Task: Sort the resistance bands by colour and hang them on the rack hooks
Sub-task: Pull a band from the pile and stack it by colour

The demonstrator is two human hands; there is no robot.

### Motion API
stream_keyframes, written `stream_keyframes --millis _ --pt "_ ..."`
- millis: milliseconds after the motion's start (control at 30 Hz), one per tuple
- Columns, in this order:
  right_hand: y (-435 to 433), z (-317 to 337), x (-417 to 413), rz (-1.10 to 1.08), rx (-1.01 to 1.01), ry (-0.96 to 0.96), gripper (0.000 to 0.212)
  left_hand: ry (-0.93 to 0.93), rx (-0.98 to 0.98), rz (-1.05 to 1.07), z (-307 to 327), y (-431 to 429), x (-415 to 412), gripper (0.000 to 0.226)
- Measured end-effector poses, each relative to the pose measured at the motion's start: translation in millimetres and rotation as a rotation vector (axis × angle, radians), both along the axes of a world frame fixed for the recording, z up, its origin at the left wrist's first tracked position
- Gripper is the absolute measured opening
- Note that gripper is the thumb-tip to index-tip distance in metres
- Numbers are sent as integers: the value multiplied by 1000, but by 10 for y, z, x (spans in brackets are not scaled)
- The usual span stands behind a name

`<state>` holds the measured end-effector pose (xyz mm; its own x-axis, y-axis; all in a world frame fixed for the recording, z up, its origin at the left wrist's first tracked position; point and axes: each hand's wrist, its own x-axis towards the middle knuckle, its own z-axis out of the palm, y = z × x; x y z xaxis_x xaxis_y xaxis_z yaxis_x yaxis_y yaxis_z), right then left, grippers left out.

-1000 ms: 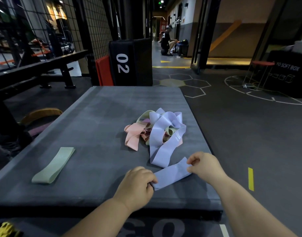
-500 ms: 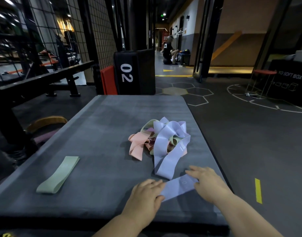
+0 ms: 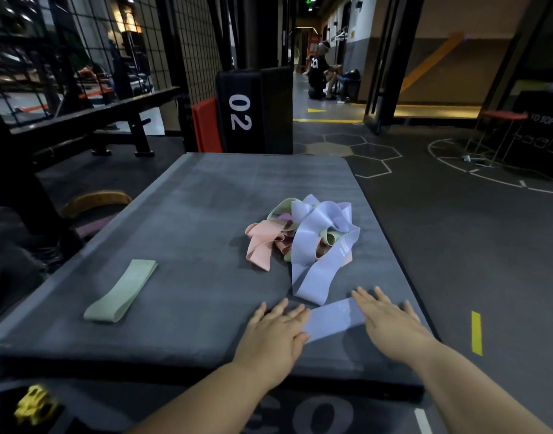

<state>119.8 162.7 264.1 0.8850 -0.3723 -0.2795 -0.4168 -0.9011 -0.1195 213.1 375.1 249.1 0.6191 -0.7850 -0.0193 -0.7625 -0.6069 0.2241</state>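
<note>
While both hands lie flat on the grey padded box top point(image 3: 206, 195), a sweep from the left starts with a crumpled yellow thing point(image 3: 34, 404) low at seven o'clock, off the pad and too blurred to name. On the pad at about eight o'clock lies a green band point(image 3: 121, 291), flattened and alone, well apart from the rest. Near six o'clock the left hand point(image 3: 275, 335) rests palm down, fingers straight and slightly spread, its fingertips on the left end of a flat lilac band point(image 3: 334, 317). That band lies close to the pad's near edge, between the two hands, slanting from seven toward one o'clock. Beyond it, toward two o'clock of the pad's middle, sits the tangled heap of bands point(image 3: 303, 233): a pink band point(image 3: 261, 245) on its left side, pale green loops within, and a long lilac band point(image 3: 315, 255) draped over the top, its near loop just beside the flat one; whether they touch I cannot tell. At five o'clock the right hand point(image 3: 391, 322) is likewise flat, fingers straight, pressing the right end of the flat band. Behind the pad at twelve o'clock stands a black box marked 02 point(image 3: 253, 111); on the floor at four o'clock is a yellow stripe point(image 3: 476, 332)
</note>
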Motion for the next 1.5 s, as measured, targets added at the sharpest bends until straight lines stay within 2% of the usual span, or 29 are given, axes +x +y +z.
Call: stream_keyframes --millis 200,333,433,533,667,767,1000,1100,1267,1500 --pt "18 6 -4 -14 16 23 62 -12 -7 3 2 18 -21 50" --pt "11 -5 -20 -44 80 -19 57 27 -91 34 -13 28 -22 51" --pt "25 -6 -25 -109 153 -99 48 59 -192 77 -40 36 -21 41" --pt "60 -1 -7 -155 97 -159 46 82 -256 87 -56 39 -5 27" --pt "105 -6 13 -198 -30 -275 41 111 -332 116 -45 36 25 25" --pt "107 2 10 -241 -55 -380 38 119 -401 172 6 35 54 18" --pt "74 30 35 -261 59 -365 38 132 -229 310 226 -64 71 11" --pt "47 71 42 -286 87 -378 45 206 -182 344 300 -110 113 21" --pt "38 126 34 -353 46 -343 25 266 -22 374 351 -185 179 36" --pt "52 196 25 -340 33 -295 28 241 171 395 410 -325 235 36"
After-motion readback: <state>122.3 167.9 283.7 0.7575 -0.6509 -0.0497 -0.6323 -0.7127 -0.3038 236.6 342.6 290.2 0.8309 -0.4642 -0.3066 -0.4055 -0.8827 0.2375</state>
